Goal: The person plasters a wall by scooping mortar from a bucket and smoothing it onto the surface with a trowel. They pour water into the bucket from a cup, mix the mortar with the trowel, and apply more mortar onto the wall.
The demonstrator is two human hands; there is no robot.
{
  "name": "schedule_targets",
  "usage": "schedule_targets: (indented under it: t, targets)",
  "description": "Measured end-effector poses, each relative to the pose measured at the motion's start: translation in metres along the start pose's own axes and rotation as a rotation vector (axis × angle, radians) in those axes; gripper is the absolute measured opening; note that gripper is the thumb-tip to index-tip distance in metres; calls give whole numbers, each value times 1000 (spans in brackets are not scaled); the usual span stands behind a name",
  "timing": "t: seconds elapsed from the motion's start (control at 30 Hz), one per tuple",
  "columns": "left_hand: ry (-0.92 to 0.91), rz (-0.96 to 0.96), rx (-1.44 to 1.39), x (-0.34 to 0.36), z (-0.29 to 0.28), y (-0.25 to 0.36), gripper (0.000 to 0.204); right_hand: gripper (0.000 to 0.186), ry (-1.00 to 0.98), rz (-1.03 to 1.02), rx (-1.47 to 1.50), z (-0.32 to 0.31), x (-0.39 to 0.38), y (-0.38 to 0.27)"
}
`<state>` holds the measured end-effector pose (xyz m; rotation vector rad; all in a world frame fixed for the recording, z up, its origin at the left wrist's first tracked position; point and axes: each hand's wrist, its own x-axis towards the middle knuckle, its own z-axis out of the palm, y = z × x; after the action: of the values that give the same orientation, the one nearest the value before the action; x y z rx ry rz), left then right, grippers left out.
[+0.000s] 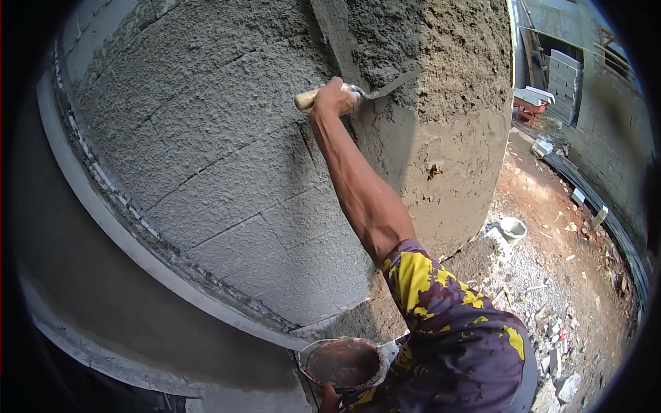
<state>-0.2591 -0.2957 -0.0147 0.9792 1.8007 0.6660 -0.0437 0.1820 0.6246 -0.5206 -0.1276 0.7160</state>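
My right hand (334, 100) grips the wooden-handled trowel (394, 85), its metal blade held at the rough wet plaster (382, 51) near the top centre of the wall. Below that patch the plaster looks smoother, and to the left the blockwork wall (227, 158) carries a bumpy grey coat. At the bottom centre my left hand (329, 396) holds the rim of a mortar bucket (310, 352), stained reddish inside. My right arm crosses the view diagonally.
A pale ledge (107, 206) curves along the left. On the right lie rubble (564, 385), a white bucket (513, 227) and long bundled rods (599, 206) beside another wall. A red wheelbarrow (530, 107) and stacked blocks (563, 86) stand farther back.
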Motion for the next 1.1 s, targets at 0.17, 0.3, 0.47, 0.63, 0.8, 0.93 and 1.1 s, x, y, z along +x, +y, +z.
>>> schedule_targets:
  t: [0.17, 0.3, 0.47, 0.63, 0.8, 0.93, 1.1]
  targets:
    - [-18, -197, -203, 1, 8, -11, 26, 33, -105, -117, -105, 21, -26, 4]
    - [-23, -304, -312, 1, 14, -14, 27, 30, -279, 70, 122, 19, -50, -22]
    - [3, -403, -443, 5, 14, -9, 27, 23, -501, 495, 643, -8, -106, -93]
    - [19, -468, -561, 19, 14, 9, 27, 17, -1297, 990, 1092, -74, -77, -188]
    - [98, -561, -687, 34, 2, 15, 28, 26, -1380, -151, 278, -172, -23, -303]
    - [128, -622, -739, 48, 3, 20, 28, 15, -328, -1302, -83, -240, 44, -385]
    - [337, -637, -535, 83, 23, -20, 32, 16, 197, -1690, 127, -307, 78, -392]
